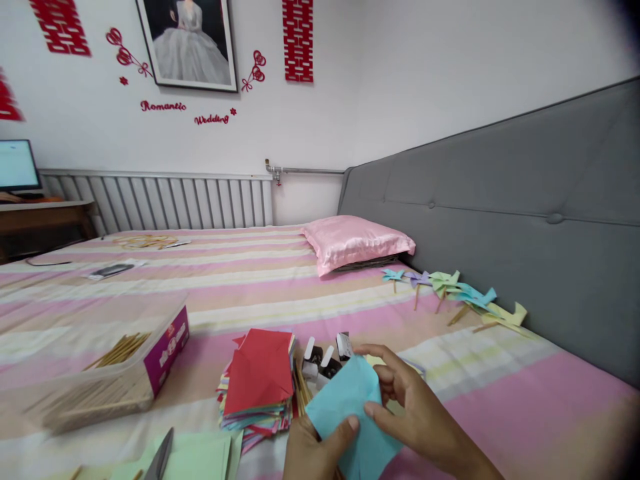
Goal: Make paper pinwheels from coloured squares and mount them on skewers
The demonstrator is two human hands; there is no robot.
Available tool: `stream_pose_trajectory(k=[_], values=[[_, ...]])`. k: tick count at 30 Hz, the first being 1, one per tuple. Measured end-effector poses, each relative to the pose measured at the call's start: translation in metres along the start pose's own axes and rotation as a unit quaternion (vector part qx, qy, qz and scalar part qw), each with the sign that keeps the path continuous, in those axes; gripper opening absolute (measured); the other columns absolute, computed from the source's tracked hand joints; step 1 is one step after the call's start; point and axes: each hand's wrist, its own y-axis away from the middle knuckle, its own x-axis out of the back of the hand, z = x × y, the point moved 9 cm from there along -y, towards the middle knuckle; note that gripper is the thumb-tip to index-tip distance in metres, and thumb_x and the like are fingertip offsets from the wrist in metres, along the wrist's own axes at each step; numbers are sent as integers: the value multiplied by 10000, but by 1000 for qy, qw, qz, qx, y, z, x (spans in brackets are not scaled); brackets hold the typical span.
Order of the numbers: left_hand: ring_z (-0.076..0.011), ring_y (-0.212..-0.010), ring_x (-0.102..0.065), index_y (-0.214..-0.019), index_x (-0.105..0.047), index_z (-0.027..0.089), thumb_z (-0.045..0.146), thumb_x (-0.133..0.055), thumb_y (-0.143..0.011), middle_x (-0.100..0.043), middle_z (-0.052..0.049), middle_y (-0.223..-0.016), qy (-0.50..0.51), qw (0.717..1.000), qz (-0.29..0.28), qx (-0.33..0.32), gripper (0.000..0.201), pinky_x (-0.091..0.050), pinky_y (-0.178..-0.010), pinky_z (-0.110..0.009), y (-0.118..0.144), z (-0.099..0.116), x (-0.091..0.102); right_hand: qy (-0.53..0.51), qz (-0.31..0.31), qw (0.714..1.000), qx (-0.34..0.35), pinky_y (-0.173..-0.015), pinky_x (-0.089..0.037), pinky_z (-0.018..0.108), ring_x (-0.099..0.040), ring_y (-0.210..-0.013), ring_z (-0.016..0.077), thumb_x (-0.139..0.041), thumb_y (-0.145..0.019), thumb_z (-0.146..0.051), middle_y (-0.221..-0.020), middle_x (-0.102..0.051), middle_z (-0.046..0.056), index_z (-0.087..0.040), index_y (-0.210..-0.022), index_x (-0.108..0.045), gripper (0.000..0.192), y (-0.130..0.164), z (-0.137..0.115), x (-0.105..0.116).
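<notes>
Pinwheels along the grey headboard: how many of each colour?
Finished pinwheels by colour:
Teal pinwheel: 1
Lavender pinwheel: 1
Green pinwheel: 1
Blue pinwheel: 1
Yellow pinwheel: 1
Total: 5

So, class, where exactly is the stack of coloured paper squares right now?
In the head view the stack of coloured paper lies on the striped bedspread, low and centre-left, between the plastic box of sticks and the light blue sheet in both hands.

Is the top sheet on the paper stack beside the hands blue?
No, the top sheet on the paper stack is red; the blue sheet is in both hands.
</notes>
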Motion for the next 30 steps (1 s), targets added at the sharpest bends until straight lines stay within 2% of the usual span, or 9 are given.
stream_pose_trajectory(k=[7,11,13,16,18,20,24,27,30], values=[[-282,-645,-682,-766,-703,91,235,-801,-497,-736,-137,-669,36,998,53,2,321,-500,-712,-413,-4,-6,12,-5,10,1000,29,-566,-391,242,-486,-600,124,-578,-689,-148,-671,-525,-41,-214,-1226,-338,592,-2,-7,-4],[-283,-622,-683,-730,-685,92,249,-802,-487,-729,-118,-620,40,992,118,-14,312,-511,-678,-396,-5,-2,28,21,43,997,68,-671,-438,280,-547,-776,162,-639,-701,-236,-941,-580,38,-252,-1261,-323,643,0,-16,4],[-271,-644,-684,-746,-674,94,231,-791,-506,-734,-111,-638,29,986,162,-18,300,-517,-665,-366,-2,4,38,53,94,990,94,-730,-439,301,-544,-804,169,-640,-706,-260,-947,-582,38,-255,-1190,-421,532,3,-23,15],[-248,-656,-681,-768,-658,88,175,-748,-565,-739,-100,-680,28,978,206,-26,238,-527,-638,-331,5,18,44,95,133,981,100,-654,-452,279,-539,-657,152,-593,-740,-269,-700,-583,7,-220,-944,-590,209,8,-28,23],[-224,-635,-676,-781,-640,100,127,-702,-615,-734,-72,-679,46,974,218,-32,179,-531,-618,-316,9,26,43,99,107,986,85,-569,-450,255,-537,-571,142,-572,-749,-262,-593,-580,2,-197,-807,-632,105,7,-27,19],[-195,-619,-669,-788,-613,118,91,-663,-655,-724,-40,-665,57,971,231,-35,144,-530,-618,-297,12,32,42,86,59,992,71,-527,-450,244,-550,-531,137,-563,-742,-229,-569,-608,9,-181,-770,-647,101,6,-24,8],[-187,-707,-670,-837,-584,133,78,-639,-685,-729,-40,-745,69,971,225,-40,171,-527,-676,-289,12,34,39,81,-25,996,39,-547,-464,235,-599,-564,141,-560,-702,-136,-633,-676,21,-181,-829,-680,181,5,-18,-11],[-189,-725,-673,-823,-571,129,55,-623,-692,-728,-53,-770,99,973,207,-30,159,-524,-722,-312,11,30,36,104,-53,993,22,-597,-471,243,-626,-640,157,-555,-680,-94,-709,-706,33,-197,-858,-705,255,6,-13,-19],[-187,-676,-673,-805,-578,118,65,-633,-685,-723,-51,-727,110,974,195,-18,141,-525,-700,-311,12,26,34,98,-66,993,2,-619,-476,252,-642,-672,169,-551,-668,-68,-738,-719,33,-208,-861,-717,290,6,-9,-24]])
